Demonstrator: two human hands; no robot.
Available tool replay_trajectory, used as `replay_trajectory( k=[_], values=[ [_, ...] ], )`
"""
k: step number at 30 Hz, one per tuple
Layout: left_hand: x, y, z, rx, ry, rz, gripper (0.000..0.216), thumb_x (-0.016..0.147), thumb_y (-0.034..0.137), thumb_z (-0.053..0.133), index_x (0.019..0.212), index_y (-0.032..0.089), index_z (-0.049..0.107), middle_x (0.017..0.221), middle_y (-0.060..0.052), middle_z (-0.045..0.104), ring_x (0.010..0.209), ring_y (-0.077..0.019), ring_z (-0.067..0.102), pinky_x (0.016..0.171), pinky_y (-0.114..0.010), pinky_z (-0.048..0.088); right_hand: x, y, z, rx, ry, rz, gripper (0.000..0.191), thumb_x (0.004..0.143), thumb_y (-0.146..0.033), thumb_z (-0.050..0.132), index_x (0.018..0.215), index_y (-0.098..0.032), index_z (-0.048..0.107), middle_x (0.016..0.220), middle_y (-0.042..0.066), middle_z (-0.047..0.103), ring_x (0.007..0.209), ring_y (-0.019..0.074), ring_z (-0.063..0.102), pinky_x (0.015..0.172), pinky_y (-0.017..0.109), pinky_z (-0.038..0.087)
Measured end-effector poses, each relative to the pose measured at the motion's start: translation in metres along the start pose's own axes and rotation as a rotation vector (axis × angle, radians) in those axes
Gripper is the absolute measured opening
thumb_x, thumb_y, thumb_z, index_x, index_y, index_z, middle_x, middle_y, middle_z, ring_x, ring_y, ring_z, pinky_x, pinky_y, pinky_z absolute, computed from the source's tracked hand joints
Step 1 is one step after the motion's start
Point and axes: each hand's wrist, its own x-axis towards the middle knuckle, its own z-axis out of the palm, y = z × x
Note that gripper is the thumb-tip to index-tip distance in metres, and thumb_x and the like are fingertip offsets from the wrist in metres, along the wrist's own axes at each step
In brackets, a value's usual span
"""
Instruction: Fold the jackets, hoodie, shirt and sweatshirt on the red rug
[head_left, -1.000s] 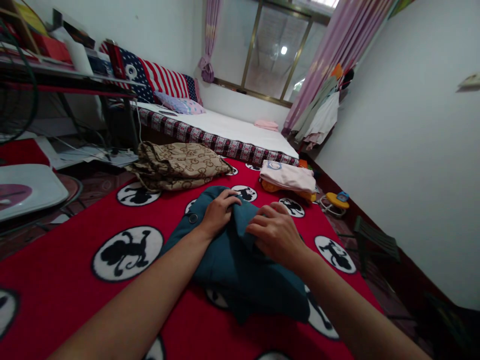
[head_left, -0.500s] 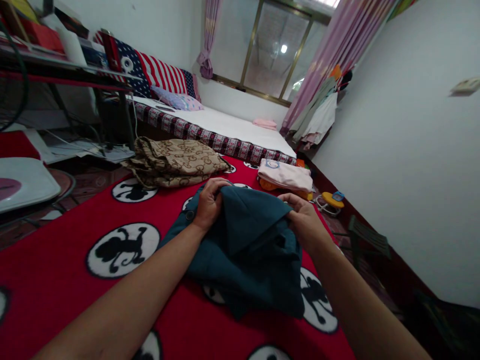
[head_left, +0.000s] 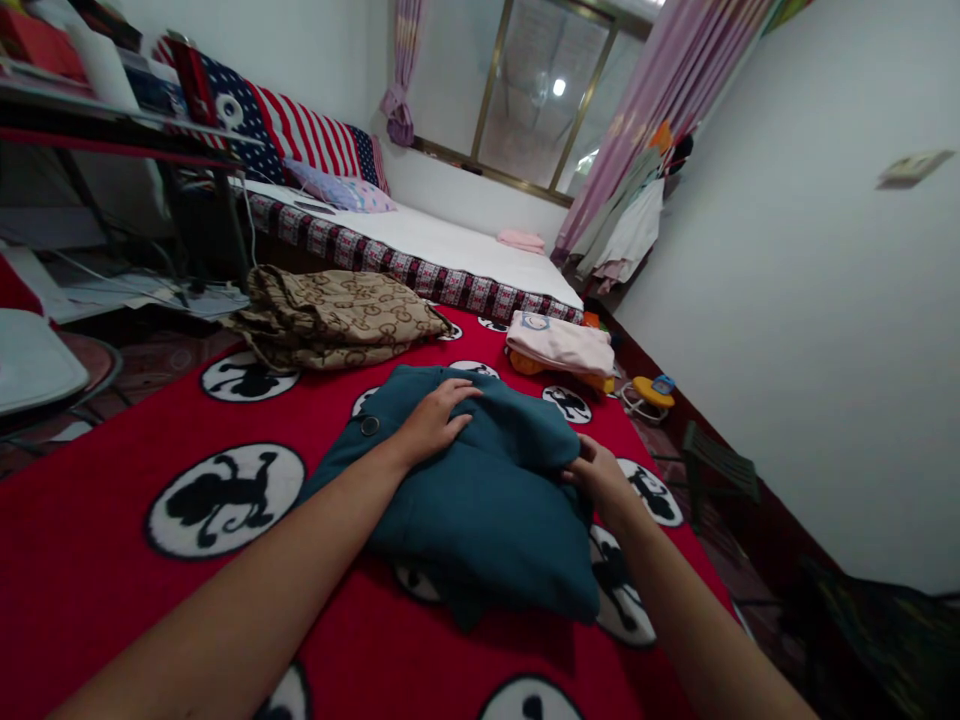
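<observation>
"What colour is the garment (head_left: 487, 520)?"
"Plain dark teal, with a dark button (head_left: 370, 426) at left."
"And the blanket (head_left: 90, 590)?"
"Red, patterned with black monkeys in white, black-rimmed circles."
"The far-left cloth (head_left: 337, 318)?"
"Tan, with brown interlocking motifs."
"Far right?"
"A pale pink cloth (head_left: 566, 347) over a yellow-orange cloth (head_left: 525, 363)."

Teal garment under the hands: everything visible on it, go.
The teal garment is dark, plain and matte, and looks like smooth woven cloth. It lies loosely folded in a low, uneven bundle on the red blanket, with a flap across its upper part and a small corner poking out at the near edge. One round, dark button shows near its left side. The left hand rests spread on top; the right hand is at the flap's right edge, its grip partly hidden.
</observation>
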Motion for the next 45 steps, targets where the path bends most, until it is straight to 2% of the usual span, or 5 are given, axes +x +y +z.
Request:
replay_trajectory(
  k=[10, 17, 22, 36, 45],
  values=[
    [-0.002, 0.009, -0.005, -0.059, -0.041, 0.103, 0.026, 0.09, 0.035, 0.057, 0.109, 0.023, 0.071, 0.123, -0.007, 0.065, 0.117, -0.0221, 0.057, 0.105, -0.038, 0.041, -0.016, -0.018, 0.028, -0.056, 0.157, -0.269, 0.03, 0.063, -0.034, 0.066, 0.088, -0.016, 0.066, 0.087, 0.008, 0.073, 0.079, 0.0229, 0.066, 0.071, 0.032, 0.051],
    [-0.003, 0.02, -0.006, -0.072, -0.207, 0.107, 0.027, 0.09, 0.042, 0.056, 0.091, 0.023, 0.076, 0.099, -0.004, 0.071, 0.095, -0.0178, 0.063, 0.087, -0.028, 0.046, -0.035, -0.005, 0.007, -0.19, -0.108, 0.014, 0.013, 0.062, -0.03, 0.064, 0.064, -0.017, 0.061, 0.06, 0.002, 0.065, 0.054, 0.0146, 0.057, 0.049, 0.023, 0.041],
    [-0.003, 0.019, -0.003, -0.032, -0.268, 0.075, 0.027, 0.087, 0.042, 0.059, 0.081, 0.021, 0.074, 0.095, -0.002, 0.07, 0.09, -0.0163, 0.062, 0.082, -0.025, 0.045, -0.011, -0.008, -0.011, -0.137, 0.179, 0.064, 0.025, 0.065, -0.032, 0.053, 0.086, -0.018, 0.058, 0.068, -0.001, 0.062, 0.044, 0.0109, 0.051, 0.039, 0.02, 0.033],
    [-0.005, 0.018, -0.004, -0.059, -0.234, 0.141, 0.021, 0.085, 0.04, 0.065, 0.093, 0.024, 0.075, 0.112, -0.005, 0.065, 0.105, -0.0192, 0.059, 0.095, -0.031, 0.042, -0.008, -0.031, -0.018, -0.642, 0.267, -0.728, 0.025, 0.075, -0.017, 0.053, 0.086, -0.024, 0.075, 0.116, 0.007, 0.061, 0.104, 0.0205, 0.059, 0.086, 0.035, 0.05],
    [-0.003, 0.014, 0.004, 0.08, -0.301, 0.151, 0.019, 0.087, 0.036, 0.062, 0.085, 0.021, 0.072, 0.104, -0.002, 0.071, 0.097, -0.0182, 0.062, 0.089, -0.03, 0.043, -0.043, -0.073, 0.004, -1.238, 0.276, -0.588, 0.031, 0.083, -0.015, 0.048, 0.097, -0.023, 0.074, 0.114, 0.006, 0.07, 0.104, 0.026, 0.063, 0.094, 0.042, 0.046]
  ],
)
